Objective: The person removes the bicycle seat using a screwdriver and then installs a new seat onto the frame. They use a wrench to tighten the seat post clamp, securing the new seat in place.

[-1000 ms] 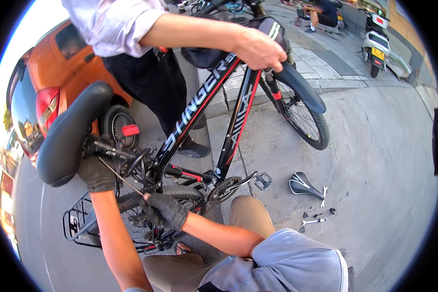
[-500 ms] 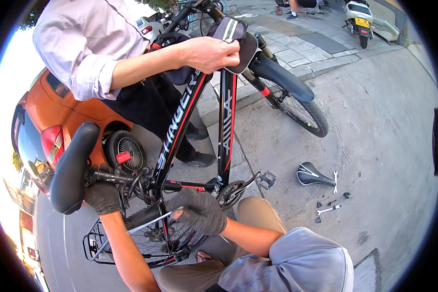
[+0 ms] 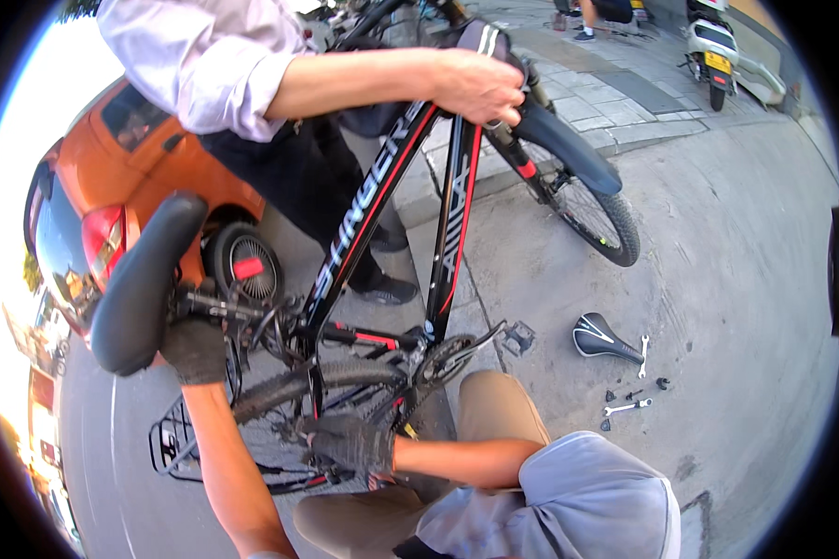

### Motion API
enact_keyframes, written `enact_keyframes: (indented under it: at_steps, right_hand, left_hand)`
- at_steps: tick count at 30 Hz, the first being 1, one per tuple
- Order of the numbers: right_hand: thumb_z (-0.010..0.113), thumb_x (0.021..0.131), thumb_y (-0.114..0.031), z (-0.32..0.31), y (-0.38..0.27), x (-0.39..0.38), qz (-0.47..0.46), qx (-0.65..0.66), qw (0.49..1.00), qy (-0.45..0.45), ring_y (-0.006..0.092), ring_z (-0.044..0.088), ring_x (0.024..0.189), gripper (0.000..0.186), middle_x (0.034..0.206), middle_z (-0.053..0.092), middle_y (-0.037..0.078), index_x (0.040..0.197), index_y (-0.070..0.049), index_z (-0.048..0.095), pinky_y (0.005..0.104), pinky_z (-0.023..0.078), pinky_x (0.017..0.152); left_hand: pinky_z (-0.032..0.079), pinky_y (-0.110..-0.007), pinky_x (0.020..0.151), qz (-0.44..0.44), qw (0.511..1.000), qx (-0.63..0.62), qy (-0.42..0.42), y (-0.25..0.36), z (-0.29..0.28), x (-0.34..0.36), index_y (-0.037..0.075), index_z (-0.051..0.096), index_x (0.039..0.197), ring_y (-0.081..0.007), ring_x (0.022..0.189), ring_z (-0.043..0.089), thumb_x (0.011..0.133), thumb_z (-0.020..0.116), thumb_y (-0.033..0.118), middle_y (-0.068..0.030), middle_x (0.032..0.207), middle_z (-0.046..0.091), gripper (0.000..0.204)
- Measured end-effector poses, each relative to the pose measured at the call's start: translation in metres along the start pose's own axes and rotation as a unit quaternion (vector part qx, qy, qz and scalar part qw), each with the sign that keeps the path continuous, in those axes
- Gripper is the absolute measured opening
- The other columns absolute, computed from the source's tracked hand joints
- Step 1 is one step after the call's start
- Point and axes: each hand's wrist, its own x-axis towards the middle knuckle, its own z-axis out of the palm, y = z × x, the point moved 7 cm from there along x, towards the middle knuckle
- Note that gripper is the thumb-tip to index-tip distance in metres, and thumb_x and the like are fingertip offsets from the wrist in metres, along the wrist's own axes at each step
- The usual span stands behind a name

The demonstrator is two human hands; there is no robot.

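A black saddle (image 3: 149, 284) is fitted on a black bicycle (image 3: 373, 205) with red and white trim. My left hand (image 3: 196, 352), in a dark glove, grips it from below by the seat post; its fingertips are hidden. My right hand (image 3: 354, 443), gloved too, is low beside the rear wheel (image 3: 280, 391), its fingers curled near the hub. What it holds, if anything, I cannot make out. Another person's hand (image 3: 480, 86) rests on a dark bag with pale stripes (image 3: 485, 39) at the front of the frame.
A second saddle (image 3: 601, 335) lies on the concrete to the right, beside a wrench (image 3: 643, 357), a ratchet wrench (image 3: 628, 407) and several small dark parts. An orange car (image 3: 149, 168) stands at the left. A white scooter (image 3: 715, 51) is parked far right.
My right hand has dropped to near the rear hub; the thin silver rod it held no longer shows. My left hand stays under the saddle. The view has shifted slightly.
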Motion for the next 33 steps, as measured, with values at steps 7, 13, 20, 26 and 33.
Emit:
enact_keyframes:
  at_steps: [7, 13, 20, 26, 33]
  right_hand:
    - [0.056, 0.103, -0.028, -0.004, -0.040, -0.001, -0.240, -0.188, 0.952, 0.019, 0.0290, 0.060, 0.073, 0.027, 0.080, 0.063, 0.011, 0.106, -0.002, 0.064, 0.0406, 0.049, 0.070]
    - [0.053, 0.105, -0.032, 0.009, -0.021, 0.013, 0.097, 0.076, 0.992, 0.028, 0.0154, 0.055, 0.058, 0.034, 0.069, 0.058, 0.005, 0.088, -0.004, 0.062, 0.0321, 0.045, 0.054]
    - [0.057, 0.103, -0.031, 0.022, -0.028, 0.070, 0.074, 0.261, 0.963, -0.003, 0.0083, 0.052, 0.053, 0.031, 0.077, 0.061, 0.001, 0.119, -0.005, 0.063, 0.0231, 0.039, 0.044]
    - [0.064, 0.099, -0.035, 0.011, -0.017, 0.108, 0.037, 0.257, 0.963, 0.072, 0.0059, 0.036, 0.048, 0.034, 0.063, 0.045, -0.004, 0.114, -0.005, 0.066, 0.0229, 0.029, 0.042]
    - [0.056, 0.103, -0.040, 0.035, -0.054, 0.135, 0.072, 0.319, 0.930, 0.169, 0.0066, 0.045, 0.055, 0.044, 0.079, 0.060, -0.001, 0.127, -0.004, 0.062, 0.0218, 0.035, 0.050]
  left_hand:
    - [0.051, -0.049, 0.094, 0.048, 0.994, 0.076, 0.058, 0.007, -0.010, 0.011, 0.012, 0.063, 0.121, -0.0279, 0.103, 0.063, 0.095, 0.060, 0.049, -0.0103, 0.109, 0.067, 0.045]
    - [0.049, -0.055, 0.100, -0.031, 0.999, -0.025, 0.009, 0.009, -0.003, 0.007, 0.008, 0.063, 0.119, -0.0299, 0.104, 0.063, 0.092, 0.065, 0.051, -0.0126, 0.108, 0.067, 0.050]
    - [0.045, -0.061, 0.105, -0.075, 0.996, -0.013, -0.044, 0.004, 0.007, 0.008, 0.005, 0.060, 0.123, -0.0383, 0.116, 0.060, 0.095, 0.061, 0.052, -0.0145, 0.112, 0.067, 0.055]
    - [0.045, -0.062, 0.105, -0.061, 0.992, -0.071, -0.083, -0.003, -0.009, 0.020, 0.005, 0.057, 0.129, -0.0307, 0.120, 0.060, 0.100, 0.055, 0.045, -0.0125, 0.117, 0.065, 0.049]
    - [0.048, -0.046, 0.107, 0.028, 0.875, 0.476, -0.076, 0.003, -0.036, -0.007, 0.005, 0.049, 0.139, -0.0254, 0.121, 0.060, 0.104, 0.051, 0.033, -0.0122, 0.130, 0.061, 0.045]
